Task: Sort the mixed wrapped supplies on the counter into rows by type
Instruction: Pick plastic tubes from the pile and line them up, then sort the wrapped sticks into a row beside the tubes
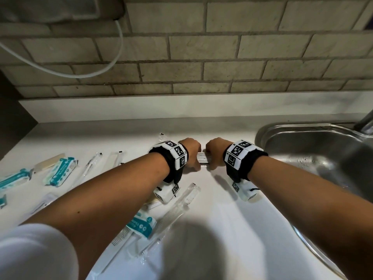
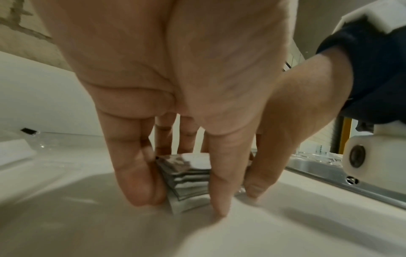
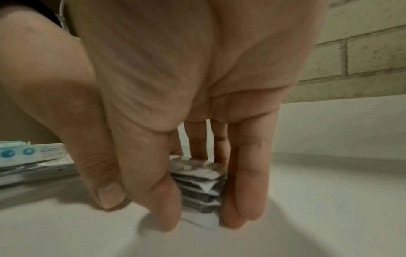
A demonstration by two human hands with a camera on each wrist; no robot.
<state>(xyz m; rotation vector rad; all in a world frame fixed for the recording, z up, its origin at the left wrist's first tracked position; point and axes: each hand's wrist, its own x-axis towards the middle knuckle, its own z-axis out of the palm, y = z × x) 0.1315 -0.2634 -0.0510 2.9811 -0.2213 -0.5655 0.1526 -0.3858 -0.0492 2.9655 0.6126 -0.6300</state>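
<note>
A small stack of silver-and-white shampoo and conditioner sachets [image 1: 203,158] stands on the white counter [image 1: 232,219] between my two hands. My left hand [image 1: 194,156] grips its left end, fingers pointing down to the counter on both sides of the stack [image 2: 189,179]. My right hand [image 1: 214,156] grips the right end the same way, with fingertips [image 3: 239,212] touching the counter beside the stack [image 3: 199,187]. The two hands almost touch each other. The stack's middle is mostly hidden under my knuckles in the head view.
A steel sink [image 1: 302,158] with a tap [image 1: 365,122] lies close on the right. Teal wipes packets [image 1: 60,171] [image 1: 141,225], clear-wrapped combs [image 1: 171,217] and other thin wrapped items [image 1: 90,162] are scattered left and near me. A tiled wall [image 1: 201,57] stands behind.
</note>
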